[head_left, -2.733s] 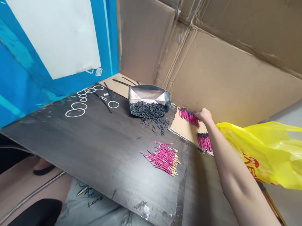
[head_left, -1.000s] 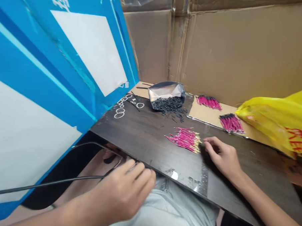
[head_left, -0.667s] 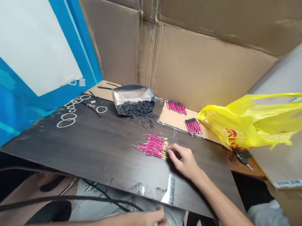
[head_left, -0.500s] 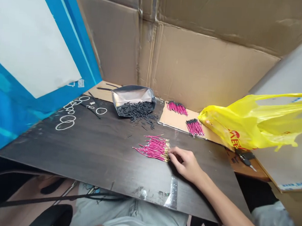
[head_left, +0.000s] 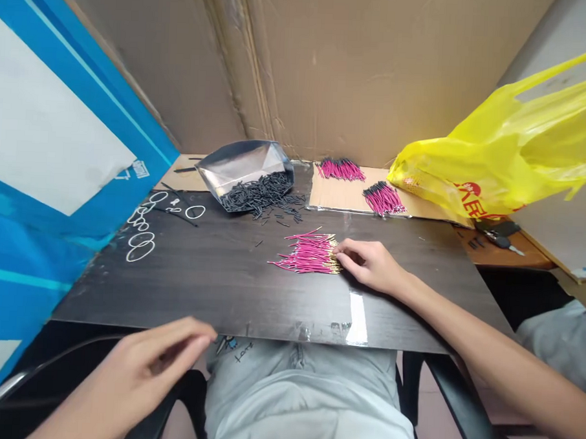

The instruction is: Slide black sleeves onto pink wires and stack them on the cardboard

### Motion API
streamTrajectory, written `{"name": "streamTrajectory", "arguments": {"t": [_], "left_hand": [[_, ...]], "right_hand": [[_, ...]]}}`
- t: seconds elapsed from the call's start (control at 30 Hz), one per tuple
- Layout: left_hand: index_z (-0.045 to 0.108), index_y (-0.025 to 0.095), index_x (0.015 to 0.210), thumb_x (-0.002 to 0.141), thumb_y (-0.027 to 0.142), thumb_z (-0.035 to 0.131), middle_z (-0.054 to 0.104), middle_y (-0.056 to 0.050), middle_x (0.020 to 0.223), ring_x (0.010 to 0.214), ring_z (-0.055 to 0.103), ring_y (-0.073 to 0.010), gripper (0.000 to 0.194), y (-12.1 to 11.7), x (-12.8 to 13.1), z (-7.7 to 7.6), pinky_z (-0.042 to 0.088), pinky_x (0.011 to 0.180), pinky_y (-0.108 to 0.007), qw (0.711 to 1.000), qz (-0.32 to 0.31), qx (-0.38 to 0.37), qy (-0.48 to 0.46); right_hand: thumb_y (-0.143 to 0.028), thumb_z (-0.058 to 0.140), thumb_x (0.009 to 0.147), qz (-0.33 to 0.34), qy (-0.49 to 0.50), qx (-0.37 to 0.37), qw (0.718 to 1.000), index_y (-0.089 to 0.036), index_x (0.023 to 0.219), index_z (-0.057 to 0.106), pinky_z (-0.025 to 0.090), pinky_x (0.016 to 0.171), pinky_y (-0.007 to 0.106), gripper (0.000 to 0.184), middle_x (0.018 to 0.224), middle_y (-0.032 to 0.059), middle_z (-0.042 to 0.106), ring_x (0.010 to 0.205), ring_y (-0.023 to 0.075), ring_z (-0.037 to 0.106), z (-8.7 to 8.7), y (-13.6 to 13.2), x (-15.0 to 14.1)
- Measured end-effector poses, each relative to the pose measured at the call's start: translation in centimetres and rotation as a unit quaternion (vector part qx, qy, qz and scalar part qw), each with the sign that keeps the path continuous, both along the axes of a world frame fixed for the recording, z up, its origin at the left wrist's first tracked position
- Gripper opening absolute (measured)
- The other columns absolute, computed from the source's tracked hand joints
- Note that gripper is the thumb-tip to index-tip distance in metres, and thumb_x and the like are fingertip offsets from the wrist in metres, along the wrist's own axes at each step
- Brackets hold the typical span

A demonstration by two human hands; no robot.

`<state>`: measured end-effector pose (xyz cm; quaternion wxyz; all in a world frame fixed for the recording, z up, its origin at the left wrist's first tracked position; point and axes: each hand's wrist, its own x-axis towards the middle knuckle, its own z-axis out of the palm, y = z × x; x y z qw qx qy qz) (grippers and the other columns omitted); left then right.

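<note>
Dark tabletop [head_left: 197,286], right grip [head_left: 374,267] at pink wires [head_left: 308,254]

Wires [head_left: 306,254], magenta, one loose pile; lies flat, roughly side by side, on dark tabletop [head_left: 197,286]. Gold-coloured tips [head_left: 332,265] gather at right; left ends [head_left: 277,264] stand uneven. Tips apparently metal, though too small to confirm.

Wires [head_left: 308,254]: magenta-pink, gold at one end, silvery at the other. Upper bundle [head_left: 341,170] and lower bundle [head_left: 386,200]: magenta-pink, black-ended. Tubes [head_left: 258,193]: black. Tray [head_left: 242,160]: dark outside, silver-grey inside. Rings [head_left: 195,206]: white. Bag [head_left: 510,145]: yellow, red lettering. Table [head_left: 197,286]: dark brown, faintly grained. Board [head_left: 337,195]: tan. Panel [head_left: 17,246]: blue, paler blue stripes, white lettering. Sheet [head_left: 59,125]: plain white. Clothing [head_left: 285,400]: pale grey, dark-lined print touched with blue.
</note>
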<state>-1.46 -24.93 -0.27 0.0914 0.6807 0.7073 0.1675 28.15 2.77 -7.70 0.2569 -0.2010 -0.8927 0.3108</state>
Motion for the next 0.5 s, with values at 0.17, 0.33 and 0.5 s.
{"name": "streamTrajectory", "arguments": {"t": [0.17,0.33,0.5], "left_hand": [[0.064,0.020,0.100,0.093,0.030,0.058,0.058,0.003,0.067,0.061,0.057,-0.0135,0.013,11.2,4.6,-1.7,0.048,0.061,-0.025,0.894,0.206,0.249,-0.311],[0.071,0.013,0.094,0.083,0.022,0.057,0.068,-0.004,0.078,0.072,0.059,-0.0146,0.020,23.3,2.3,-3.8,0.046,0.069,-0.026,0.952,0.126,0.142,-0.241],[0.077,0.014,0.093,0.088,0.038,0.062,0.074,-0.006,0.087,0.075,0.061,-0.0162,0.028,26.5,1.3,-2.6,0.043,0.073,-0.028,0.981,-0.124,-0.045,-0.140]], "right_hand": [[-0.026,0.052,0.101,-0.009,0.003,0.008,1.000,-0.019,0.101,0.068,0.044,0.070,0.025,0.018,0.084,0.0011,0.073,0.067,0.0124,0.060,-0.1,-0.1,0.0],[-0.027,0.053,0.101,-0.056,0.008,0.016,0.998,-0.020,0.101,0.068,0.044,0.071,0.027,0.017,0.083,0.0018,0.071,0.071,0.0149,0.061,-0.4,0.2,-0.1],[-0.024,0.053,0.099,-0.103,-0.029,0.041,0.993,-0.020,0.100,0.067,0.043,0.073,0.029,0.015,0.088,0.0030,0.070,0.079,0.0175,0.062,-1.2,1.6,-1.6]]}}
